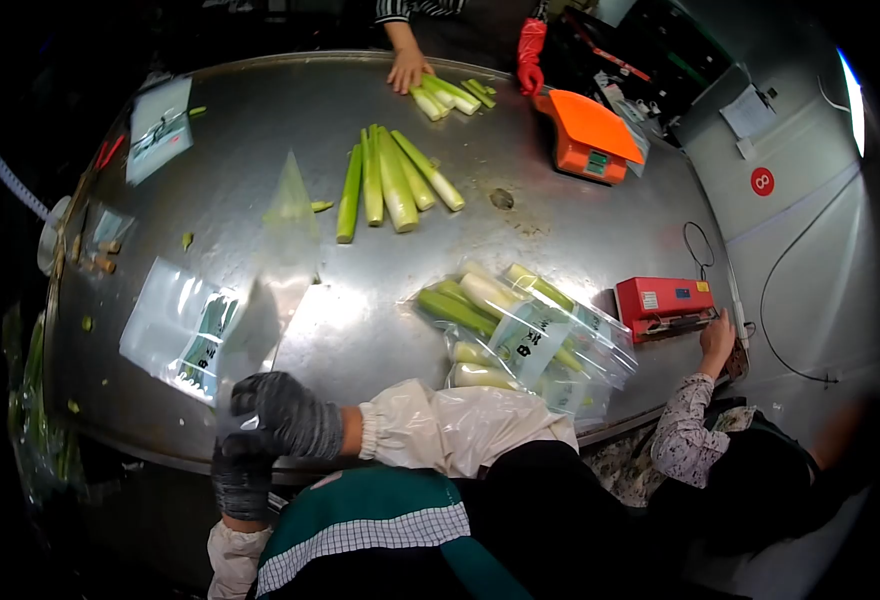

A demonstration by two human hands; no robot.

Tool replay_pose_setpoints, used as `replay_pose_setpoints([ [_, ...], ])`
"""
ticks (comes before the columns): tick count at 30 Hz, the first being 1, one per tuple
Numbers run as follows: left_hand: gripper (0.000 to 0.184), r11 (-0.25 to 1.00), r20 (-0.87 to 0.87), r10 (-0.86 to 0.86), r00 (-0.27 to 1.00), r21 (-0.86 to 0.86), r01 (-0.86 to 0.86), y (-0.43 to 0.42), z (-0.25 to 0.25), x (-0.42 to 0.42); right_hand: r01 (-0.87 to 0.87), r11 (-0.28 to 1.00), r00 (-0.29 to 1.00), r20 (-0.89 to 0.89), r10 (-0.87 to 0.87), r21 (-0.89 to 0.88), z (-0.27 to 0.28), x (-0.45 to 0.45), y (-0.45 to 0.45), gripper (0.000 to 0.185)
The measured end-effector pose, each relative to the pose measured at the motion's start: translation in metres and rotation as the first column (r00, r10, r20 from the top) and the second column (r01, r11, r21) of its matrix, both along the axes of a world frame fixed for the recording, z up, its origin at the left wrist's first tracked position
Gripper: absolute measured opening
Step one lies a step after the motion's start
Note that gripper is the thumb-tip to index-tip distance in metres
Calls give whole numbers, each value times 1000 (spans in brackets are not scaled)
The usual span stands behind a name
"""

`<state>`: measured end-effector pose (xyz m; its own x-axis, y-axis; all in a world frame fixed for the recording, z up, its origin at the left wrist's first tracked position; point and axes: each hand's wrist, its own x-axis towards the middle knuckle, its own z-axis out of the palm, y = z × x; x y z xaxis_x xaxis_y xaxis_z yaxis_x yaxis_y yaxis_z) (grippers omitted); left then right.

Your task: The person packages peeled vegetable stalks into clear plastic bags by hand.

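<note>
My right hand point(285, 412), in a grey knitted glove, is closed on a clear plastic bag point(252, 335). The bag rises from the hands over the steel table, its pointed upper part thin and see-through. Just below, at the near table edge, my left hand point(243, 478), in a darker-looking glove, is closed at the bag's lower end; its fingertips are partly hidden. Left of the raised bag lies a stack of clear bags point(165, 320) with printed labels. Beyond it rest several trimmed green-white stalks point(392, 185).
Packed stalks point(525, 335) lie right of centre. A red sealing device point(665, 308) is under a co-worker's hand point(717, 343). Across the steel table point(230, 120) are an orange scale point(590, 135), cut stalks point(445, 97) and another person's bare hand point(410, 68) and red glove point(530, 60).
</note>
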<state>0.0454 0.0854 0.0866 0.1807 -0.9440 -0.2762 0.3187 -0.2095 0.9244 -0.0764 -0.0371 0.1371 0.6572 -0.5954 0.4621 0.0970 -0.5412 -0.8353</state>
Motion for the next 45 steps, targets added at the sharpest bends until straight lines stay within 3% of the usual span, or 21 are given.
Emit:
replay_pose_setpoints([
  [1, 18, 995, 427, -94, 899, 2, 103, -3, -7, 12, 15, 1000, 1000, 2, -15, -10, -1, 6, -1, 33],
  [2, 22, 995, 346, 41, 937, -96, -8, -12, 5, 10, -10, 984, 1000, 5, 11, -180, -1, 12, -1, 29],
  [4, 33, 971, -365, 196, 910, -60, -233, -14, 0, 29, -61, 941, 997, 21, 72, -334, 2, 19, -3, 22],
  [5, 33, 972, -367, 188, 911, -64, -226, -18, -13, 49, -55, 940, 998, 19, 65, -338, 0, 21, -7, 22],
  [6, 33, 982, 209, 150, 966, -149, -120, -29, -13, 57, 16, 923, 997, 74, 14, -385, -2, 22, -10, 21],
  [9, 34, 960, 409, 260, 875, -208, -188, -33, 11, 40, 87, 922, 985, 174, -22, -377, -5, 19, -24, 19],
  [11, 32, 935, 201, 345, 917, -163, -316, -31, 5, 52, -133, 985, 976, -189, 111, -113, 2, 20, -41, 19],
  [13, 30, 885, -24, 452, 892, -109, -452, -32, 3, 61, -165, 952, 969, -223, 108, -258, -14, 19, -55, 23],
  [14, 30, 876, 491, 466, 736, -371, -308, -37, 9, 68, -229, 955, 921, -360, 150, -188, -5, 16, -63, 27],
  [15, 29, 850, 308, 492, 814, -371, -374, -35, 18, 71, -211, 948, 977, -63, 202, -240, -28, 8, -69, 32],
  [16, 27, 817, 109, 515, 850, -362, -448, -37, 36, 69, -268, 934, 950, -223, 216, -237, -27, -2, -78, 34],
  [20, 25, 588, 469, 808, 357, -680, -438, -40, 66, 109, -285, 956, 588, -801, 115, -72, -17, -43, -154, 40],
  [24, 24, 515, 569, 795, -213, -817, -260, -49, 78, 134, 292, 944, 375, -889, -264, -157, -13, -84, -260, 46],
  [25, 24, 520, 566, 766, -303, -824, -225, -51, 76, 137, 406, 841, 428, -738, -521, -358, -53, -107, -299, 44],
  [27, 24, 536, 549, 714, -434, -828, -165, -60, 73, 138, 621, 682, 286, -699, -655, -385, -81, -135, -356, 46],
  [32, 27, 534, 501, 710, -495, -841, -86, -88, 80, 135, 640, 679, 159, -803, -574, -359, -87, -144, -405, 60],
  [34, 26, 617, 416, 615, -670, -783, 81, -99, 98, 139, 610, 733, 161, -858, -488, -302, -91, -134, -418, 70],
  [38, 25, 610, 601, 643, -474, -777, -158, -88, 69, 124, 484, 848, -4, -970, -242, -214, -88, -104, -435, 73],
  [39, 25, 606, 652, 657, -379, -755, -249, -80, 57, 119, 528, 768, 50, -890, -453, -362, -82, -101, -424, 72],
  [42, 24, 618, 750, 657, -81, -596, -512, -55, 30, 104, 589, 797, 39, -980, -193, -133, -81, -93, -434, 70],
  [45, 24, 613, 750, 657, 72, -477, -630, -31, 18, 97, 696, 712, 137, -955, -263, -96, -84, -86, -425, 68],
])
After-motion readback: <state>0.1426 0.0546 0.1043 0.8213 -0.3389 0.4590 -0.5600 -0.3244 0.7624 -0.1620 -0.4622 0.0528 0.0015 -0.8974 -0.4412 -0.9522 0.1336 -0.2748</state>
